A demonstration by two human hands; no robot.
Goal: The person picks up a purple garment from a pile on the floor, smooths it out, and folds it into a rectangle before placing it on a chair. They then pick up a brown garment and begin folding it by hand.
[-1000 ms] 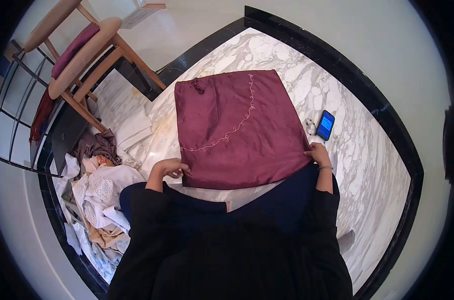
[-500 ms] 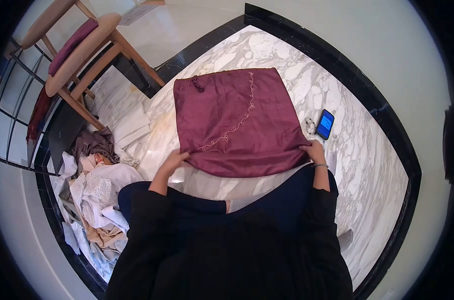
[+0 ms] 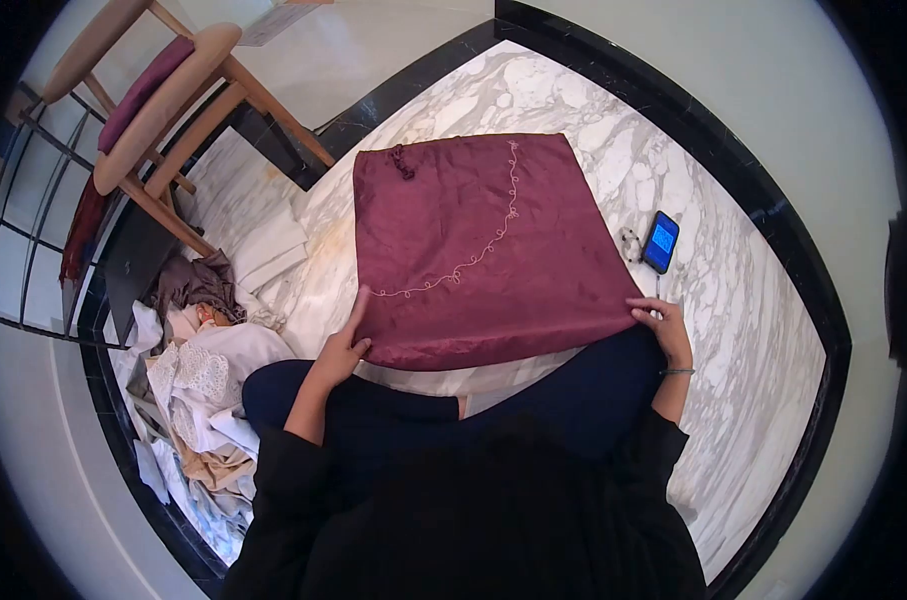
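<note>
A maroon satin cloth (image 3: 473, 240) with a curling pale embroidered line lies spread over the floor before my crossed legs. A dark gathered cord hangs near its far left corner, and its near edge is rounded and slightly puffed. Along the near left edge rests my left hand (image 3: 339, 352), thumb and forefinger spread apart and touching the fabric. My right hand (image 3: 668, 332), wearing a thin bracelet, pinches the near right edge between thumb and fingertips.
Right of the cloth lies a phone (image 3: 660, 242) with a lit blue screen, beside a small coiled pale item (image 3: 630, 244). Crumpled garments (image 3: 208, 375) are heaped at the left. A wooden chair (image 3: 173, 110) and a black wire rack (image 3: 23, 230) stand behind them.
The near edge of the cloth has come closer to me and looks flatter. My left hand's fingers have spread along the left edge; my right hand has shifted outward and slightly down.
</note>
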